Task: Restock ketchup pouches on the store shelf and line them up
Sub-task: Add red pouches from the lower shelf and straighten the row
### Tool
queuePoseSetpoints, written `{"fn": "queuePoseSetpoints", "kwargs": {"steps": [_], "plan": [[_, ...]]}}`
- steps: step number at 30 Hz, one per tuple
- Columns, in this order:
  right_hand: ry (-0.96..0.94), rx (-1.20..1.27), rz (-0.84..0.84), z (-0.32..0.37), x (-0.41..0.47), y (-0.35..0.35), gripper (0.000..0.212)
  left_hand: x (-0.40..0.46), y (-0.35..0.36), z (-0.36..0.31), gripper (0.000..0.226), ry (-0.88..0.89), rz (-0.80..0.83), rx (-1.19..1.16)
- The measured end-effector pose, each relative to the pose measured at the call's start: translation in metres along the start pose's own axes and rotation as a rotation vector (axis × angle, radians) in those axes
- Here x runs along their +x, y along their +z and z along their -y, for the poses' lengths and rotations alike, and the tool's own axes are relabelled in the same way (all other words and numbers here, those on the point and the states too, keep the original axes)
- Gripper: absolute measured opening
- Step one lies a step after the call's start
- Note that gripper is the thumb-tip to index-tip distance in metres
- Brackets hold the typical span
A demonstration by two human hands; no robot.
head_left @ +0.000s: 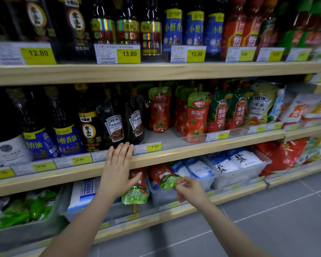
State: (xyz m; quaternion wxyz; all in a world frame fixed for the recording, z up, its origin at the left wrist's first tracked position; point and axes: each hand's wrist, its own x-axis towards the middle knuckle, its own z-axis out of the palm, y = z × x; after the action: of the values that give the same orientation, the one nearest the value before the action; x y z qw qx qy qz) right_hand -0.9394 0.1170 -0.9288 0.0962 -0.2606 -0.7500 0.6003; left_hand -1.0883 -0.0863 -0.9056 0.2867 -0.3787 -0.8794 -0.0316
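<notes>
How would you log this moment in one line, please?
left hand: open, over ketchup pouch | right hand: pinches second ketchup pouch | shelf gap: unfilled

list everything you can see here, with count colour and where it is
ketchup pouches: several, red with green tops, middle shelf right of centre
held ketchup pouch: one, red and green, in front of lower shelf
second ketchup pouch: one, upside down behind left hand
Heinz bottles: two, dark, middle shelf
sesame oil bottles: three, blue labels, top shelf
price tags: many, yellow and white, shelf edges
salt bags: several, white and blue, lower bin
left hand: open, fingers straight
right hand: pinching held pouch
</notes>
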Motion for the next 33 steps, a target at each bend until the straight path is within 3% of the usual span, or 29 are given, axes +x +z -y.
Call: {"fn": "queuePoseSetpoints", "kwargs": {"steps": [3, 6, 8, 11, 13, 15, 17, 20, 24, 28, 33], "plan": [[-0.014, 0.029, -0.014, 0.02, -0.006, -0.011, 0.002, -0.005, -0.003, -0.027, 0.089, 0.094, 0.029, -0.127], [-0.035, 0.003, -0.005, 0.042, -0.009, -0.022, 0.009, -0.008, 0.004, -0.066, 0.084, 0.222, 0.198, -0.35], [-0.039, -0.013, 0.021, 0.053, -0.012, -0.027, 0.012, -0.006, 0.01, -0.087, 0.071, 0.154, 0.304, -0.537], [-0.052, -0.018, 0.039, 0.063, -0.017, -0.033, 0.011, 0.002, 0.01, -0.101, 0.047, -0.039, 0.256, -0.796], [-0.104, 0.033, 0.045, 0.063, -0.018, -0.04, 0.011, 0.01, 0.006, -0.103, 0.038, -0.066, 0.257, -0.919], [-0.204, 0.019, 0.038, 0.064, -0.019, -0.045, 0.015, 0.017, 0.001, -0.099, 0.033, -0.044, 0.25, -0.946], [-0.339, -0.174, -0.073, 0.066, -0.017, -0.048, 0.032, 0.027, -0.005, -0.091, 0.024, -0.07, 0.217, -0.936], [-0.449, -0.316, -0.137, 0.076, -0.012, -0.051, 0.033, 0.04, -0.02, -0.081, 0.022, -0.1, 0.385, -1.029], [-0.354, -0.029, 0.02, 0.084, -0.009, -0.054, 0.016, 0.044, -0.036, -0.082, 0.023, -0.147, 0.57, -1.222], [-0.302, 0.157, 0.01, 0.084, -0.014, -0.054, 0.01, 0.032, -0.032, -0.087, 0.02, -0.216, 0.669, -1.34], [-0.262, 0.186, 0.028, 0.086, -0.012, -0.058, 0.01, 0.021, -0.018, -0.098, 0.031, -0.228, 0.628, -1.261]]}}
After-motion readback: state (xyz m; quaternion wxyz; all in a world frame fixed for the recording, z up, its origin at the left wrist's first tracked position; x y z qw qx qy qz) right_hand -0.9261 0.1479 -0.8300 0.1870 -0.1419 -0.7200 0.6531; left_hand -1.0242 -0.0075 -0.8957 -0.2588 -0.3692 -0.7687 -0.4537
